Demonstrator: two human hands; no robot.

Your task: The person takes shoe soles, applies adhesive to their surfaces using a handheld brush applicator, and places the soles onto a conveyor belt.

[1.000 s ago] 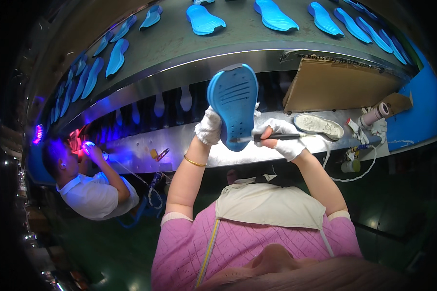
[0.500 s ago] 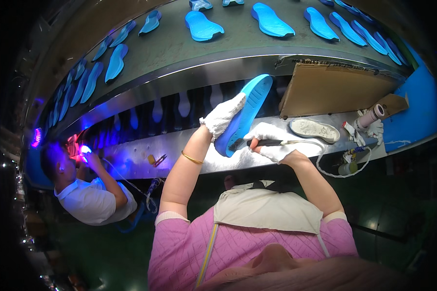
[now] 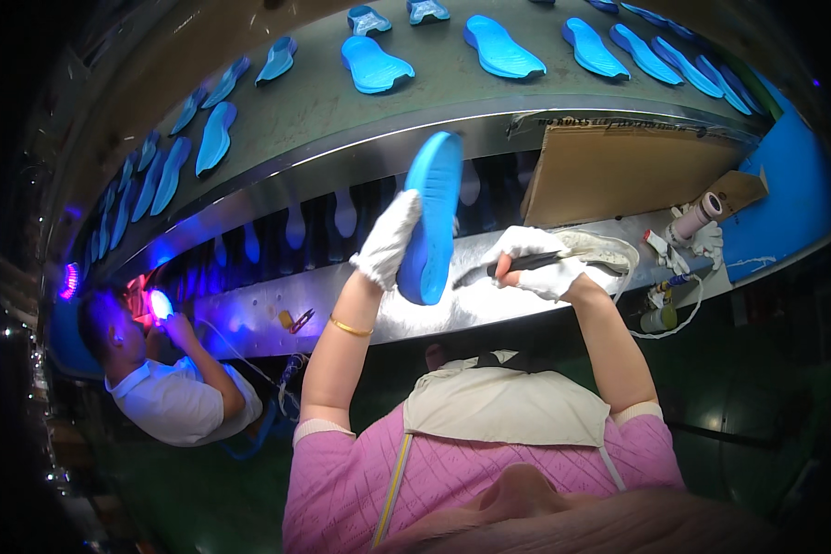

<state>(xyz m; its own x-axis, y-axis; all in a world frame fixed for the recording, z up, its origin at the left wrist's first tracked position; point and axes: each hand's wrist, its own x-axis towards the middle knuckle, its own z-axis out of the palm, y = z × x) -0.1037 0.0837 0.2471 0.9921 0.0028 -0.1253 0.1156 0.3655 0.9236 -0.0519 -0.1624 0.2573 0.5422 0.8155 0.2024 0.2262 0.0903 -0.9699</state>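
Both our hands are busy: the left hand (image 3: 390,238) now grips the blue sole (image 3: 431,214) turned edge-on, lifted higher, and the right hand (image 3: 533,262) clenches a dark brush (image 3: 508,266) beside it.

Light: dim hall, violet lamp glow at left.
Glare: on steel ledge (image 3: 489,295).
Edges: black, strongly bent.

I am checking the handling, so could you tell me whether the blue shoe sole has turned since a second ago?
Yes: the blue shoe sole has turned edge-on against the cardboard sheet.
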